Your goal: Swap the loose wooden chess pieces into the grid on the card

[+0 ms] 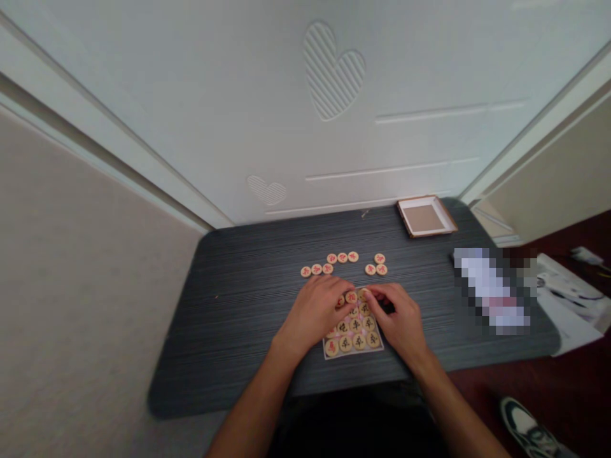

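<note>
A small tray [378, 349] of round wooden chess pieces with red and black characters lies near the front edge of a dark table [238, 318]. My left hand [317, 312] rests on the tray's left side, fingers curled over the upper pieces. My right hand [398, 315] sits on the tray's right side, fingertips pinched at a piece [363, 294] in the top row. Loose red-marked pieces lie farther back: a left group [329, 264] and a smaller right group [376, 266].
An empty shallow box lid [426, 217] sits at the table's back right. A blurred-out object [494, 289] lies at the right edge. A pale wall panel [334, 95] stands behind the table. Papers [573, 305] and a shoe [529, 429] lie on the floor at right.
</note>
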{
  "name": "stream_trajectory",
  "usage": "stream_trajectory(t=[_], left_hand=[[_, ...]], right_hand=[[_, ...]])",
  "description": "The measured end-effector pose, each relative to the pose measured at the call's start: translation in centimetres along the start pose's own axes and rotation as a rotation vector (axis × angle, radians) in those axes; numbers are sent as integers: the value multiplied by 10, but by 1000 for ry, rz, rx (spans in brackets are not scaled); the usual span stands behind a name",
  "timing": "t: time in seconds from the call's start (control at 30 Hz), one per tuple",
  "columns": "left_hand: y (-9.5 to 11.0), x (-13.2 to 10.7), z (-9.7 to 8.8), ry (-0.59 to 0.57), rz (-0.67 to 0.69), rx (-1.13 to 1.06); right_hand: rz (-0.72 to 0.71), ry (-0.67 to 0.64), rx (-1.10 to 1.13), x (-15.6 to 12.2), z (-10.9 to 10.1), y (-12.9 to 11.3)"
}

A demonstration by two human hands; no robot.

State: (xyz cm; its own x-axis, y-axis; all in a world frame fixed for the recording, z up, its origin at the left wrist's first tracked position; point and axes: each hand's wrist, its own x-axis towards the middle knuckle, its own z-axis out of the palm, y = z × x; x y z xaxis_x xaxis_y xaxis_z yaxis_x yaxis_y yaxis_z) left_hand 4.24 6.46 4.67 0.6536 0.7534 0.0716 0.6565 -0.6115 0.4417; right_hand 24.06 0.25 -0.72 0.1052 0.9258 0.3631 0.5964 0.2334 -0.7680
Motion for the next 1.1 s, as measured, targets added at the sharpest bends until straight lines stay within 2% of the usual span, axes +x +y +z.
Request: stream_trajectory(t=[0.57, 1.1], left_hand=[[-1, 0, 0, -7, 10, -3], [0, -4, -5, 0, 0, -20]], right_hand=[[40, -51, -2, 1, 3, 2], [-67, -71, -13, -2, 4, 7]])
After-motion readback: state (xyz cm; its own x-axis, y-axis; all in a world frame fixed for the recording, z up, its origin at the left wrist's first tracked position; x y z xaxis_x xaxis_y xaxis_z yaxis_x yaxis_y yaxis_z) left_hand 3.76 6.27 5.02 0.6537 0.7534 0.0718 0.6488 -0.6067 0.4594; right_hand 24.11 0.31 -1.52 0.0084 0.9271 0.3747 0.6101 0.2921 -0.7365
